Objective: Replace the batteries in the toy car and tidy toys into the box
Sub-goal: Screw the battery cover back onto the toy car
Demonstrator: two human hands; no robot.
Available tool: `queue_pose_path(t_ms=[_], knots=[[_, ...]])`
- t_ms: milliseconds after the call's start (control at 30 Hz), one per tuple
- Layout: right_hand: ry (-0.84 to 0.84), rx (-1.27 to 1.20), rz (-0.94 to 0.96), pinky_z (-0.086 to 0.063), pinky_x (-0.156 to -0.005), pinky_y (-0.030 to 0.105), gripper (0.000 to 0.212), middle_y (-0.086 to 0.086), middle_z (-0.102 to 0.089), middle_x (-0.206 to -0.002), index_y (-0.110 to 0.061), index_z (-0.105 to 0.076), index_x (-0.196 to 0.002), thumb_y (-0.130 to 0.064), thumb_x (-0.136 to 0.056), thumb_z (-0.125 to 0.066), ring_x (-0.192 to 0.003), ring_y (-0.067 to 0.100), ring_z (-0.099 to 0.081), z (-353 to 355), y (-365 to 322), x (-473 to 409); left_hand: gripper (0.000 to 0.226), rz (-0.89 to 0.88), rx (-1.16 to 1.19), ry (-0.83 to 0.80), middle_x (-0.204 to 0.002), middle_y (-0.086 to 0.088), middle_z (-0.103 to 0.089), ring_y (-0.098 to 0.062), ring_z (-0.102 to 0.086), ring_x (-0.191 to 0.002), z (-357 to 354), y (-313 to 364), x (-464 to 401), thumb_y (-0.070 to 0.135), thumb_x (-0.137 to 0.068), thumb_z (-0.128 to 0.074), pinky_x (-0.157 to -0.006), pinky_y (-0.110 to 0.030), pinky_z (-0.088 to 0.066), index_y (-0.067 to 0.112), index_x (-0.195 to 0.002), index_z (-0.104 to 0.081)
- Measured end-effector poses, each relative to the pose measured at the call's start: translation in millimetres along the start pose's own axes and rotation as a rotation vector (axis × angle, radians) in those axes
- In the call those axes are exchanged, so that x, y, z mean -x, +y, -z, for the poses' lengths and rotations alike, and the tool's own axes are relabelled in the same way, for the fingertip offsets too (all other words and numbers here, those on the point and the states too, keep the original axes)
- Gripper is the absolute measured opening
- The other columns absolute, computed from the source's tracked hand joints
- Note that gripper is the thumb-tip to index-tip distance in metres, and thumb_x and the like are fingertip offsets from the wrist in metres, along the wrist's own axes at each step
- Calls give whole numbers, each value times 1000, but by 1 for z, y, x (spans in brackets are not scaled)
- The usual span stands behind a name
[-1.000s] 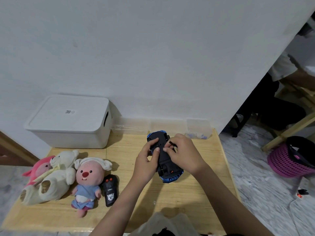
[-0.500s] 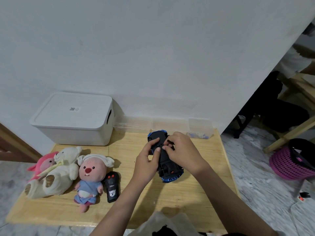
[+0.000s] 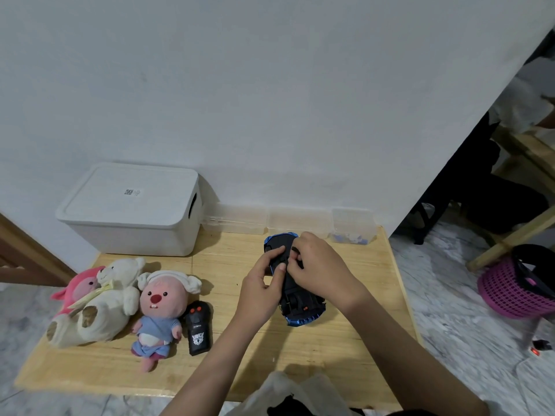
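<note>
A blue toy car lies upside down on the wooden table, its black underside facing up. My left hand grips its left side, thumb and forefinger pressed on the underside. My right hand curls over the car's middle, and its fingertips pinch a small black part on the underside. A white lidded box stands shut at the back left. In front of it lie a pink plush, a cream bear, a pink-faced doll in blue and a black remote control.
Three clear plastic containers line the wall behind the car; the right one holds small blue bits. A white bag sits at the table's near edge. A magenta basket and a seated person are off to the right.
Both hands keep their hold on the car with only slight finger shifts. The view has tilted a little.
</note>
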State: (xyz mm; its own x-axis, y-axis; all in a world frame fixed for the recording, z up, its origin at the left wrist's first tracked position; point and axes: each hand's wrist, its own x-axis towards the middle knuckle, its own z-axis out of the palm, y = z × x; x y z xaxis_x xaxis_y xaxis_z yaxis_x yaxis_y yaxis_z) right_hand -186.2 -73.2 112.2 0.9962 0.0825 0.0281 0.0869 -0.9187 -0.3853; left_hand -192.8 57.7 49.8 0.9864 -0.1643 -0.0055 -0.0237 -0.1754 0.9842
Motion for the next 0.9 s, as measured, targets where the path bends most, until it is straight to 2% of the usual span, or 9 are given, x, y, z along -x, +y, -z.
queue_pose_path(t_ms=[167,333,400,500,567,700,767,900], knots=[[4,19,-3,-50,-66,38,18,0,-50,-92,-12,-58,-88,-24,-93,-46,-76,19,-55,2,4,3,30,-6,-9,-15,-104,15,-63,2,-60,-88,-1,2,0,21,-96,-51,-66,-22,-54,34,-122,-56],[-33,31,-2,-48,-69,34,16,-1,-49,-91,-14,-61,-89,-25,-93,-49,-82,18,-54,7,4,-1,30,-32,-35,-24,-103,16,-63,7,-59,-87,-4,7,2,18,-96,-51,-64,-14,-50,32,-122,-56],[-39,44,-7,-48,-68,34,18,0,-49,-90,-13,-62,-89,-25,-93,-49,-83,18,-55,7,3,-3,29,-43,-47,-21,-102,20,-64,5,-60,-83,-5,8,2,18,-96,-51,-65,-21,-54,32,-121,-57],[-50,76,-15,-48,-65,34,19,2,-51,-90,-11,-61,-87,-23,-92,-47,-80,20,-55,7,3,-8,30,-29,-67,-28,-98,26,-64,-11,-59,-72,-6,6,1,21,-95,-51,-66,-40,-55,35,-121,-57],[-65,96,-18,-46,-61,33,19,2,-49,-87,-11,-57,-82,-23,-91,-46,-76,20,-55,6,5,-10,30,-22,-69,-32,-96,30,-62,-6,-58,-68,-7,6,1,19,-95,-51,-64,-44,-55,35,-121,-57],[-71,75,-28,-47,-63,33,18,1,-51,-89,-13,-60,-85,-24,-91,-47,-78,19,-56,6,9,-11,32,-20,-62,-26,-95,20,-65,3,-61,-74,-8,5,0,18,-95,-53,-64,-41,-57,31,-125,-57],[-52,44,-34,-47,-66,32,16,-2,-51,-90,-15,-62,-89,-25,-91,-50,-82,18,-56,8,13,-10,33,-17,-45,-27,-101,20,-63,6,-61,-84,-9,5,-2,16,-95,-53,-67,-36,-58,29,-125,-56],[-29,26,-15,-43,-67,31,13,-2,-52,-93,-17,-62,-90,-26,-91,-52,-86,18,-55,9,19,-9,33,-15,-38,-20,-100,19,-63,4,-59,-91,-11,6,-5,16,-94,-55,-65,-25,-57,31,-123,-57]])
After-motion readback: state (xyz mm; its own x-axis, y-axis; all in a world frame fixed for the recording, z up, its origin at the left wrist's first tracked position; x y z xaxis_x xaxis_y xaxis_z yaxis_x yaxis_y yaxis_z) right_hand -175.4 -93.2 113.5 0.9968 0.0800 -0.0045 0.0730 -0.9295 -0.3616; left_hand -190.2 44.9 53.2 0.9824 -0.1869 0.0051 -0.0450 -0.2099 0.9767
